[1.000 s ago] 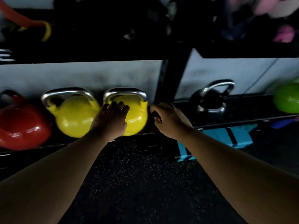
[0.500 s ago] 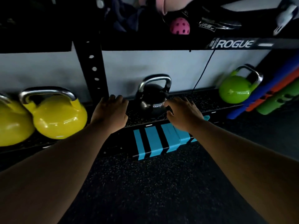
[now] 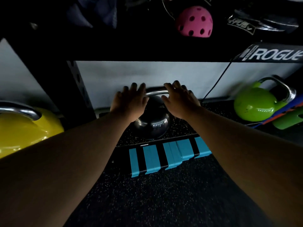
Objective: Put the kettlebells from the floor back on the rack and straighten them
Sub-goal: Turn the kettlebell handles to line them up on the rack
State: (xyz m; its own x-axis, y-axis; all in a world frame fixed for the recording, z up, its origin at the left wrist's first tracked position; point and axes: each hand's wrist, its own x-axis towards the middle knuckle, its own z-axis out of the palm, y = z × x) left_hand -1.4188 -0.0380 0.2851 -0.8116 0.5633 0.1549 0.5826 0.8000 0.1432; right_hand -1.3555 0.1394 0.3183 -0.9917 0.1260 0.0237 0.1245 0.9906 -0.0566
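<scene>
A black kettlebell (image 3: 152, 126) with a steel handle stands upright on the low rack shelf (image 3: 211, 110), in the middle of the view. My left hand (image 3: 129, 102) lies over the left end of its handle and my right hand (image 3: 180, 100) over the right end. Both have their fingers spread and not curled around the bar. A yellow kettlebell (image 3: 24, 131) sits on the shelf at the far left. On the right end of the shelf a green kettlebell (image 3: 254, 105) leans to the right.
A black rack upright (image 3: 78, 89) stands between the yellow and black kettlebells. A blue and black striped block (image 3: 170, 154) lies under the shelf edge. Green and blue foam rollers (image 3: 291, 118) lean at the right. A pink perforated ball (image 3: 194, 22) sits on the upper shelf. Speckled rubber floor (image 3: 155, 194) lies below.
The view has swung right, away from the yellow kettlebells. Both hands moved from the shelf edge up onto the black kettlebell's handle.
</scene>
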